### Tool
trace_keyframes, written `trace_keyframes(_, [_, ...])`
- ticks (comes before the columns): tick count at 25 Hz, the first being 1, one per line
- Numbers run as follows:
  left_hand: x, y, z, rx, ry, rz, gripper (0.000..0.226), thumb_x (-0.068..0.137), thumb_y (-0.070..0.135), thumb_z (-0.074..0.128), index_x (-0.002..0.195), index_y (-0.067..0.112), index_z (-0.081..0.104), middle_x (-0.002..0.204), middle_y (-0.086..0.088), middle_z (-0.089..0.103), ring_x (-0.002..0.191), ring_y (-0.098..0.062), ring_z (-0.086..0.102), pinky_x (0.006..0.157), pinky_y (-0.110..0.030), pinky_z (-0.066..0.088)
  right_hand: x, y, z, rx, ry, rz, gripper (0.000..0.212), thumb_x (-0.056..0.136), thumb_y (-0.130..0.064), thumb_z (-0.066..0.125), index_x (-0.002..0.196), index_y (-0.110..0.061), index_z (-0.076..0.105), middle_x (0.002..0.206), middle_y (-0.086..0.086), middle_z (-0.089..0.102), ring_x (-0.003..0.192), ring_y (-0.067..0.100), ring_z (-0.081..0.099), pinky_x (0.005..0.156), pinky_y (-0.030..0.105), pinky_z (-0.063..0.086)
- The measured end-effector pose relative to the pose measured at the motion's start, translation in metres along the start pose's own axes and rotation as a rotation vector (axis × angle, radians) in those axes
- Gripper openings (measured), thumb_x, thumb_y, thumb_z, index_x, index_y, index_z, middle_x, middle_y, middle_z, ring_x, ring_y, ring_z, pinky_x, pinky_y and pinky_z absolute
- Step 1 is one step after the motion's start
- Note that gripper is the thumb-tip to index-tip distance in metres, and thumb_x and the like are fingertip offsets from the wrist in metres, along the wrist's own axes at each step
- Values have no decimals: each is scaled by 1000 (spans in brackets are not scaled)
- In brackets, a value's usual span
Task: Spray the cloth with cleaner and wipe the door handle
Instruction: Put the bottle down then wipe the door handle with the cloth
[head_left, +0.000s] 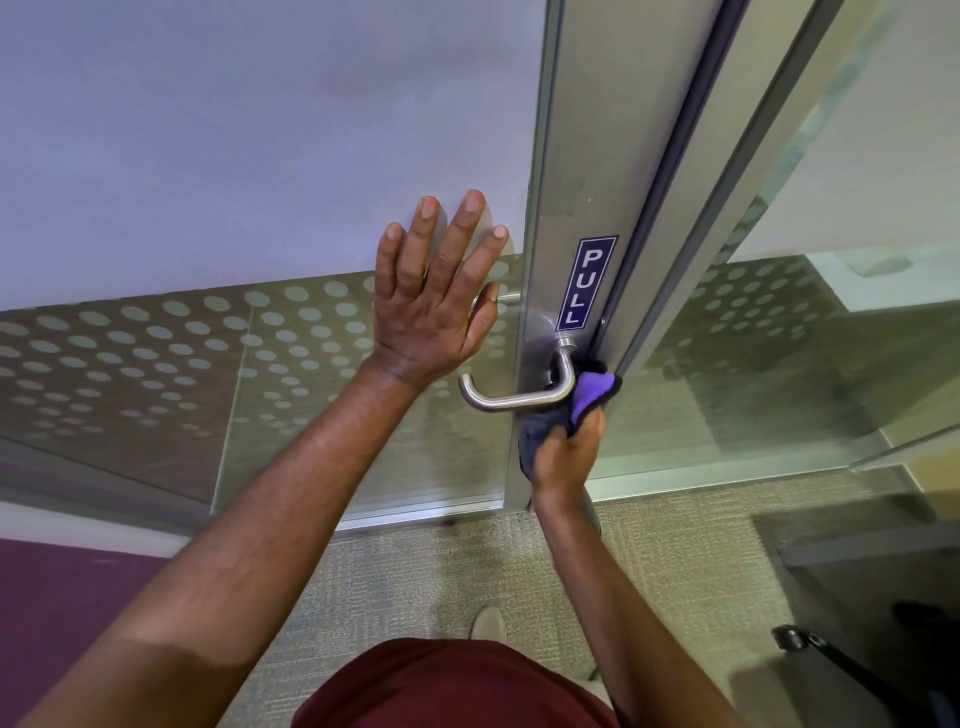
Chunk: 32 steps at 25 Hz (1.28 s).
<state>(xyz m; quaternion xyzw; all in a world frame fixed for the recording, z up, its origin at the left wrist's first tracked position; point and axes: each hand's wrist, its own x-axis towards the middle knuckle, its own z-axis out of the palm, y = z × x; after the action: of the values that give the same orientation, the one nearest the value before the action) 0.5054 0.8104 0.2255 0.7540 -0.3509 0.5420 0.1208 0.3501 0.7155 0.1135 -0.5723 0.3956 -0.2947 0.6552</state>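
A person in a maroon top (457, 686) stands on beige ribbed carpet (431, 566), both bare arms reaching for a glass door. The right hand (566, 457) is clenched around one bunched purple microfibre cloth (589, 395), pressing it against the bend of the single brushed-steel lever door handle (519, 397), next to the door edge. The left hand (436, 306) lies flat, fingers spread, holding nothing, on the one frosted glass panel with dotted film (208, 338). Just above the handle, on the one brushed-aluminium door stile (571, 156), sits a single blue "PULL" sign (587, 283). No spray bottle is in view, so whether the cloth is damp cannot be told. Risks from here: the cloth appears to reach only the bend, so the lever's long bar and curled tip could go unwiped; pressure on the lever could unlatch the door; and the bracing palm may leave smears on the glass.
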Motion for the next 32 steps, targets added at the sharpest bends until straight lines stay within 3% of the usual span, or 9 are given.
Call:
trace_keyframes(2, [0,-1,1,1,4,1,59,101,37,57,155,21,42,162,-8,33,163,-23,-6,131,-46,2,2,1,9,-177,21,-99,56,84,26,39,137,13,53,140,19,51,128,9,51,109,1,29])
trace_keyframes(4, [-1,-1,1,2,5,4,59,101,37,57,156,21,41,162,-8,31,163,-23,-6,131,-46,2,-2,6,12,-295,-4,-207,59,86,26,43,143,14,50,155,25,36,143,25,42,121,13,23])
trace_keyframes(8, [0,-1,2,5,12,2,59,101,38,56,156,21,40,165,-6,27,163,-23,-5,132,-45,1,2,23,9,-300,-65,-326,60,91,12,46,148,-3,48,152,24,38,127,-7,50,104,7,40])
trace_keyframes(10, [0,-1,2,0,16,1,59,102,39,55,156,22,41,168,-6,26,163,-23,-4,132,-45,1,6,33,2,-422,-149,-279,62,95,1,53,152,-23,41,155,15,37,130,11,48,105,19,42])
trace_keyframes(15, [-1,-1,3,-16,28,3,60,101,38,56,157,22,40,176,1,13,164,-23,-1,132,-45,1,20,54,-1,-773,-246,-564,54,76,16,73,124,-9,69,140,5,35,123,26,48,97,33,55])
trace_keyframes(22, [-2,-2,3,-10,10,-2,60,101,38,57,156,22,40,166,-5,27,163,-23,-3,132,-45,1,36,70,-10,-995,-470,-696,70,79,16,70,143,-10,62,136,20,56,117,39,55,94,45,57])
trace_keyframes(25, [-1,-1,1,-2,-1,-5,59,101,38,57,156,21,40,163,-7,29,163,-23,-5,132,-45,0,40,82,-28,-912,-579,-484,62,90,8,68,147,-17,58,144,10,49,125,10,53,97,20,50])
trace_keyframes(27, [-1,-2,2,-4,1,-7,59,101,38,57,155,21,41,163,-7,30,163,-23,-5,132,-45,1,36,79,-29,-600,-501,-97,41,99,2,61,135,-17,63,130,6,58,95,-8,64,73,9,50])
trace_keyframes(32, [-3,-1,3,-12,19,-7,60,101,38,57,157,23,39,165,-5,26,164,-23,-2,132,-45,2,13,46,-43,134,-277,347,47,92,21,36,119,-1,67,92,5,73,83,20,66,72,24,54])
